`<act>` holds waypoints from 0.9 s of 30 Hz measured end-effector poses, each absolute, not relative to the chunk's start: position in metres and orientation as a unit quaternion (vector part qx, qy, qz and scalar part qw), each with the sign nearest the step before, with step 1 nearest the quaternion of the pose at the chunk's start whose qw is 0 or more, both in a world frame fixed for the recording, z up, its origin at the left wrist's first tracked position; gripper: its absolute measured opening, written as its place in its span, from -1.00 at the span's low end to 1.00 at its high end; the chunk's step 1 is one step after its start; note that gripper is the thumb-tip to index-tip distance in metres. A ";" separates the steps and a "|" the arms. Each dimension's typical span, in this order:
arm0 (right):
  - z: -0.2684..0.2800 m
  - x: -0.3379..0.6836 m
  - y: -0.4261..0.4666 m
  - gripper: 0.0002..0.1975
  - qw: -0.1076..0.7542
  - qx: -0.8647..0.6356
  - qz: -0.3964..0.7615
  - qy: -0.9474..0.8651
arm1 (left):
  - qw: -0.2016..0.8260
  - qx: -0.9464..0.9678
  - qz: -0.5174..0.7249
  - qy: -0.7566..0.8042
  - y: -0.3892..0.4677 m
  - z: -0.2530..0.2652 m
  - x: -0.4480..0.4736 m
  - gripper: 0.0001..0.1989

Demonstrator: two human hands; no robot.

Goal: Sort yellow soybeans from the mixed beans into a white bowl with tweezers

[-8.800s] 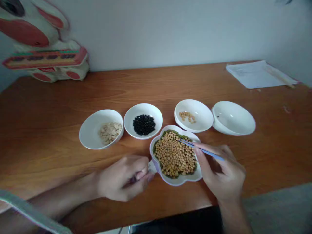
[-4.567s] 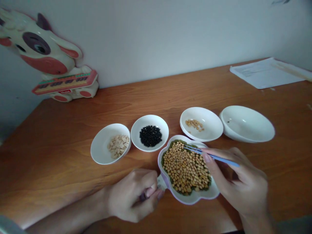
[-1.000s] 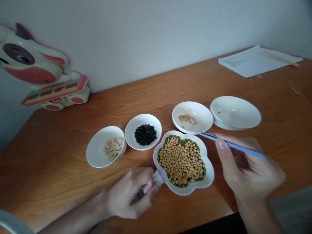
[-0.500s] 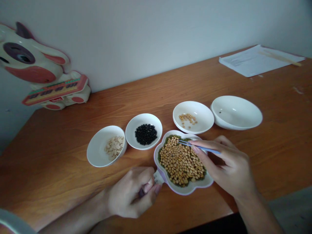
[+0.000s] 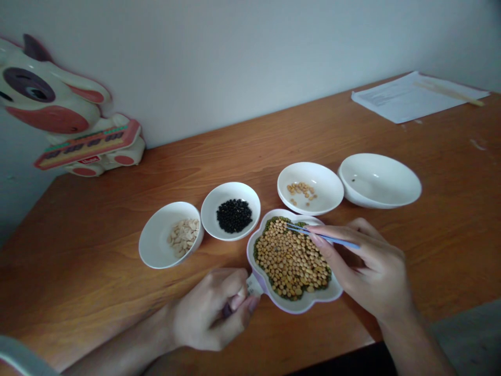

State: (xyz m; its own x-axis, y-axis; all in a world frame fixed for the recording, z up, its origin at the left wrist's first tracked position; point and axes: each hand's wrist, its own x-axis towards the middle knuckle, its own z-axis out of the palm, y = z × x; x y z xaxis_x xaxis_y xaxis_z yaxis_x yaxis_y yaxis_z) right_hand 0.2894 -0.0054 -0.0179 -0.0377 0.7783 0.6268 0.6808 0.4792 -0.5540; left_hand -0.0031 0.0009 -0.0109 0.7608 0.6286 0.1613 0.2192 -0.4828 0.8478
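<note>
My left hand (image 5: 215, 308) is wrapped round the handle of a flower-shaped pan (image 5: 297, 307) with a pale purple rim. Yellow soybeans (image 5: 285, 256) fill the pan, and small green beans (image 5: 319, 284) show round their edge. My right hand (image 5: 368, 266) pinches blue tweezers (image 5: 336, 241), whose tips lie over the soybeans near the pan's far side. Whether the tips hold a bean is too small to tell. Just beyond the pan, a white bowl (image 5: 329, 196) contains some yellow soybeans (image 5: 302, 190).
Left of the pan stand a bowl of black beans (image 5: 234, 215) and a bowl of flat white seeds (image 5: 183, 237). A white bowl (image 5: 385, 183) at right has one dark speck inside. Farther back are a cow toy (image 5: 90, 136) and paper sheets (image 5: 407, 99) under a stick.
My right hand has shifted very slightly to the right with the tweezers, whose tips stay over the same part of the pan. My left hand keeps its hold.
</note>
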 end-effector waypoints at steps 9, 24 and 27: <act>-0.021 0.290 -0.005 -0.69 0.468 -0.515 0.069 -0.715 | 0.450 0.824 0.233 0.255 0.001 -0.011 -0.003 -0.70; -0.020 0.294 -0.016 -0.45 0.519 -0.582 -0.100 -0.618 | 0.434 0.834 0.241 0.241 0.003 -0.009 -0.001 -0.69; -0.022 0.296 -0.017 -0.52 0.527 -0.593 -0.089 -0.602 | 0.434 0.833 0.241 0.246 0.003 -0.008 -0.001 -0.70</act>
